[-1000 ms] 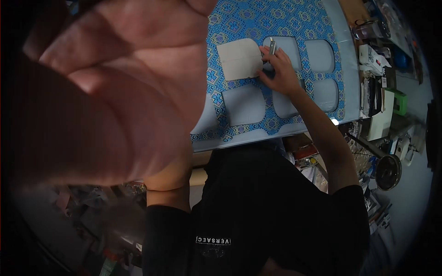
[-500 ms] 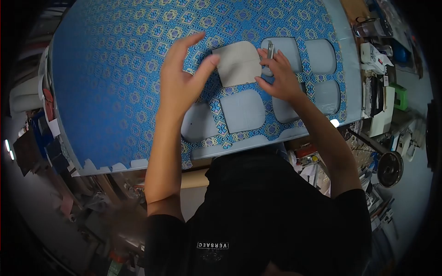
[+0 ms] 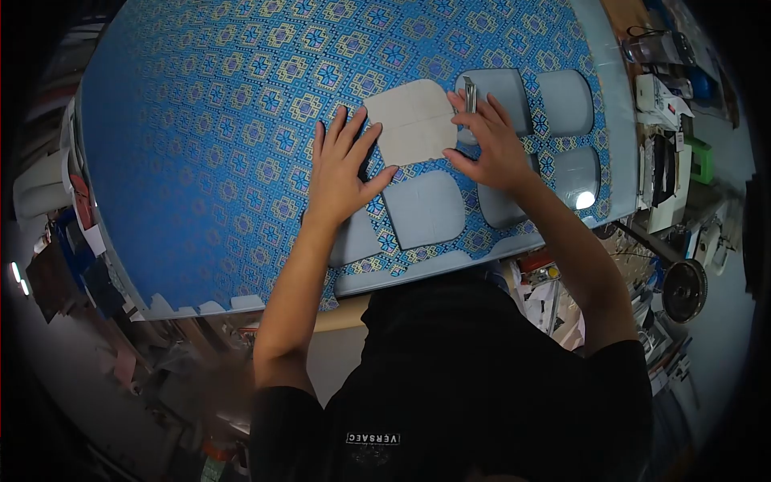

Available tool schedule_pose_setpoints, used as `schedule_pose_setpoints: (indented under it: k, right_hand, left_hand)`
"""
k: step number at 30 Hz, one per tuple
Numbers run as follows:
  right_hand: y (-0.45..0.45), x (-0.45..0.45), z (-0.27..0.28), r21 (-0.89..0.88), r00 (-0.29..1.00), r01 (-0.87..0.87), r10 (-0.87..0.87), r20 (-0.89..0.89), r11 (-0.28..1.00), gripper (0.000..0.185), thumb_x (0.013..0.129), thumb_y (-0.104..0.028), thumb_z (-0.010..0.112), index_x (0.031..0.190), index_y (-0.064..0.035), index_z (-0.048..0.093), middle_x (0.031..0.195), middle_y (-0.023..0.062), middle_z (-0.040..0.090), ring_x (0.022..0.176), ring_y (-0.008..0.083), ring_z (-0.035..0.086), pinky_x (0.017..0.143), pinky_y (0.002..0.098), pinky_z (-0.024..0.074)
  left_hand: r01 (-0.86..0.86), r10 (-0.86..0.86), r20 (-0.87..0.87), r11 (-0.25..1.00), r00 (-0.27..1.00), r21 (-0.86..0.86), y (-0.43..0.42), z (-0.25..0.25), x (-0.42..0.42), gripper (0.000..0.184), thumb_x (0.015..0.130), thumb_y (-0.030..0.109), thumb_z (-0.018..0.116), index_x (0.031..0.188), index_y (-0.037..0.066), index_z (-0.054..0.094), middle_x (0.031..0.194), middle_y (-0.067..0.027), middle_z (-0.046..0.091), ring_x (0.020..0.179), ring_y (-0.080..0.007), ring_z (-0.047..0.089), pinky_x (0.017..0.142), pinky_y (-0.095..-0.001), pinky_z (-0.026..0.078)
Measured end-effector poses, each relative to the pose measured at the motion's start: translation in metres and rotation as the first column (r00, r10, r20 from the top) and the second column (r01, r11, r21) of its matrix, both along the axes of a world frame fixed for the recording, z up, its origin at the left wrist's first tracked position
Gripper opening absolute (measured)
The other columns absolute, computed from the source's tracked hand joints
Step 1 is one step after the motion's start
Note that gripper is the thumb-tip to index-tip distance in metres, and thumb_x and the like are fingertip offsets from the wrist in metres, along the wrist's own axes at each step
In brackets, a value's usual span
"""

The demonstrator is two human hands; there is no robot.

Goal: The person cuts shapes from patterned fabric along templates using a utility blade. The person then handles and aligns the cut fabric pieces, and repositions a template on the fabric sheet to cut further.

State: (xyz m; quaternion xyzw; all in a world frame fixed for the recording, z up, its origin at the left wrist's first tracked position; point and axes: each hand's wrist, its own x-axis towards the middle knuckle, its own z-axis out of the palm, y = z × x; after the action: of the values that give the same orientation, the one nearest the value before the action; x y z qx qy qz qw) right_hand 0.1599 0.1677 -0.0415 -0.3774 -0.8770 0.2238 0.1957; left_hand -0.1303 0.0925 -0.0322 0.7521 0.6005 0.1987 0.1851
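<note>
A pale grey rounded card template [image 3: 416,122] lies on the blue patterned fabric [image 3: 265,104]. My left hand [image 3: 341,173] is flat at the template's left edge, fingers spread, with fingertips on or beside it. At the opposite edge, the thumb and fingertips of my right hand [image 3: 496,149] touch the template. A silver metal utility knife [image 3: 471,96] is tucked between this hand's fingers, its slim tip pointing up and away from me. Below the template is a rounded cut-out [image 3: 426,209] in the fabric, showing the grey-blue surface underneath.
More cut-outs [image 3: 565,103] run along the fabric's right side. The table edge [image 3: 450,263] runs close to my body. Right of the table are a clear jar [image 3: 658,50], boxes, a green object [image 3: 701,161] and a round dark metal piece [image 3: 684,291].
My left hand has come down from above the fabric to the template's left edge, its fingers now spread flat. The right hand stays at the right edge with the knife. The view has shifted slightly.
</note>
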Motion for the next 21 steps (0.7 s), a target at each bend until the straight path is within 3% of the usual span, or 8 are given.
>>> schedule_pose_setpoints:
  k: [21]
  right_hand:
    - [-0.001,0.002,-0.011,0.082,0.999,0.018,-0.021,0.033,0.996,0.048,0.087,-0.035,0.077,0.124,-0.0129,0.055,0.152,0.0060,0.054,0.134,0.0321,0.052,0.120,0.0530,0.0303]
  left_hand:
    - [0.001,0.001,-0.037,0.998,0.999,0.064,0.000,-0.004,0.001,0.065,0.085,0.047,0.075,0.139,0.013,0.063,0.157,-0.0112,0.048,0.150,-0.0380,0.034,0.123,-0.0608,0.018]
